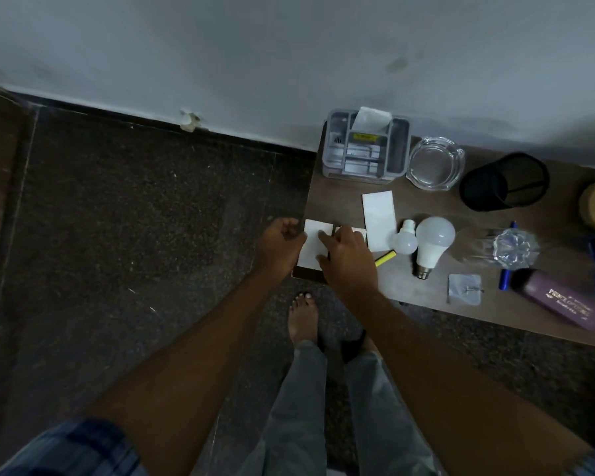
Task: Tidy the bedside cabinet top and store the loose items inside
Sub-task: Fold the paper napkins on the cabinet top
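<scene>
1. While both hands are working at the near left corner of the cabinet top, the right hand is pressing spread fingers onto the white paper slips; the left hand is curling at their edge, its grip not discernible.
2. Tidying is barely beginning: two bulbs, one glass ashtray, one mesh cup and one grey organiser are remaining out.

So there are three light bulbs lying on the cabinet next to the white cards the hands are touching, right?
Not quite: the head view shows two bulbs, a small one and a large one. They do lie on the cabinet near the white cards under the left hand and right hand.
</scene>
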{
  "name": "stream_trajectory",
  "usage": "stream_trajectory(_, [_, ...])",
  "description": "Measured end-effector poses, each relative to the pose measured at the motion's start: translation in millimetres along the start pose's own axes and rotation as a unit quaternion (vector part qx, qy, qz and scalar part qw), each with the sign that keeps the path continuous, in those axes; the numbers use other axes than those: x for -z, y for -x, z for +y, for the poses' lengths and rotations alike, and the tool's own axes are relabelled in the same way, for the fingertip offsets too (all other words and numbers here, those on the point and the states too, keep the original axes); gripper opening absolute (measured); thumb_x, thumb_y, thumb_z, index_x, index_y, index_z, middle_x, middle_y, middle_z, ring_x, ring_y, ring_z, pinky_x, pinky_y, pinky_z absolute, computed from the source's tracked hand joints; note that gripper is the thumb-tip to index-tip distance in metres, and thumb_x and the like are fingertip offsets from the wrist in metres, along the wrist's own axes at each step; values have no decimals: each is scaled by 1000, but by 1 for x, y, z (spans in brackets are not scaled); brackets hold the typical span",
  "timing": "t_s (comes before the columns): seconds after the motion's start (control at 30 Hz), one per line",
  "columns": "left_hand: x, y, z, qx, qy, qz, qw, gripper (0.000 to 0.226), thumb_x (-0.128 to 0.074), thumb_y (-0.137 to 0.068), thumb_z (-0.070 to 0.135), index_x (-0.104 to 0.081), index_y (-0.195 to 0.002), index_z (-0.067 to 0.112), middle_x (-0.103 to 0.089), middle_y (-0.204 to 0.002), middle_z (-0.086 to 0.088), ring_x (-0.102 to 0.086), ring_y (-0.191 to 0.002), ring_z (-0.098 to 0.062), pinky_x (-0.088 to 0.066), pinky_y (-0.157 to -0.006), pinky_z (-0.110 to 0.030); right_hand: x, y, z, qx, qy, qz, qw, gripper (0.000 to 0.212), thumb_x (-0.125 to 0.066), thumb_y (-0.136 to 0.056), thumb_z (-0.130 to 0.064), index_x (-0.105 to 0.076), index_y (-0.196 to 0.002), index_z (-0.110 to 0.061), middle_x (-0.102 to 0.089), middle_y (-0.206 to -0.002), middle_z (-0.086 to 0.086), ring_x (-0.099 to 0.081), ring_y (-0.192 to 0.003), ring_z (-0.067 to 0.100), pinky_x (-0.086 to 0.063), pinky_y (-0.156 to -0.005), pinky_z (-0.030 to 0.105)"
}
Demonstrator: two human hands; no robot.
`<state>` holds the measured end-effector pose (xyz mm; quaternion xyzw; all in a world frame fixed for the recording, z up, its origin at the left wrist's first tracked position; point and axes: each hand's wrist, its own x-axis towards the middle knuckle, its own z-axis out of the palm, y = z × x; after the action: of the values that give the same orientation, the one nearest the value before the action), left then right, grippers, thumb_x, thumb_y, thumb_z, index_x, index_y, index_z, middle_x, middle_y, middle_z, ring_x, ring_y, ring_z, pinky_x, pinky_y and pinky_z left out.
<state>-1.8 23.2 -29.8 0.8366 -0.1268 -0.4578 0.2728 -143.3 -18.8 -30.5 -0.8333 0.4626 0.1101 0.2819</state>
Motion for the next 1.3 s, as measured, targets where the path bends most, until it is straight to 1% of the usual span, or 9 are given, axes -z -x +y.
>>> stream_trajectory(0.4, [16, -27, 15, 81, 36, -42, 995, 37, -72, -93, 21, -66, -129, 13, -68, -130, -12, -66, -108, -27, -56, -91, -44, 5, -31, -24, 44, -33, 3, 998, 51, -61, -98, -27, -50, -147, -25, -53, -138, 8, -50, -125, 25, -49, -101, 36])
stream_trajectory(0.5, [23, -28, 18, 84, 44, -45, 994, 31, -70, -94, 14, -68, -124, 10, -68, -130, -14, -66, -115, -32, -56, -98, -53, 7, -34, -26, 40, -50, -4, 998, 50, -63, -97, -28, -52, -146, -24, -53, -138, 7, -48, -126, 25, -48, -102, 35])
stream_trajectory(0.67, [32, -22, 28, 70, 58, -23, 996, 18, -68, -95, 12, -70, -113, 11, -69, -124, -14, -66, -112, -32, -57, -96, -51, 18, -38, -30, 18, -153, 7, 988, 39, -64, -97, -21, -62, -136, -15, -59, -133, 5, -55, -121, 20, -45, -102, 27])
stream_trajectory(0.8, [35, -8, 41, 1, 83, 8, 997, 14, -69, -94, 14, -73, -108, 13, -75, -109, -7, -72, -99, -21, -61, -80, -35, 36, -39, -40, -6, -261, 40, 965, 33, -63, -96, -11, -66, -129, -12, -66, -124, 4, -62, -109, 17, -48, -94, 22])
stream_trajectory(0.9, [35, 7, 56, -60, 130, 20, 989, 9, -73, -92, 16, -75, -98, 22, -78, -93, 5, -74, -86, -7, -57, -69, -17, 57, -39, -47, 3, -323, 74, 944, 24, -60, -97, -8, -70, -117, -16, -70, -110, -3, -61, -97, 3, -41, -85, 4])
stream_trajectory(0.97, [34, 16, 67, -102, 145, 25, 984, 8, -73, -92, 18, -77, -98, 22, -77, -87, 8, -73, -82, -1, -54, -68, -14, 73, -38, -49, 12, -358, 107, 928, 27, -58, -96, -4, -71, -109, -24, -68, -101, -11, -58, -93, -6, -38, -82, 0])
stream_trajectory(1.07, [31, 28, 86, -152, 151, 19, 977, 17, -67, -97, 19, -76, -111, 21, -78, -98, 8, -73, -92, -4, -59, -78, -22, 95, -36, -48, -11, -394, 127, 910, 34, -57, -94, -1, -71, -108, -28, -69, -100, -11, -61, -93, -2, -45, -83, 9])
stream_trajectory(1.2, [26, 39, 113, -248, 162, 27, 955, 28, -56, -100, 11, -75, -120, 16, -76, -113, 6, -71, -105, -4, -57, -89, -21, 124, -36, -41, -36, -421, 149, 894, 39, -56, -91, 5, -70, -120, -17, -69, -112, -3, -65, -103, 12, -55, -94, 33])
stream_trajectory(1.3, [21, 43, 134, -283, 164, 28, 945, 33, -52, -102, 5, -72, -126, 13, -75, -120, 4, -69, -112, -4, -55, -95, -19, 146, -39, -35, -30, -439, 169, 882, 41, -56, -94, 4, -67, -128, -14, -68, -124, 2, -65, -112, 15, -53, -99, 30])
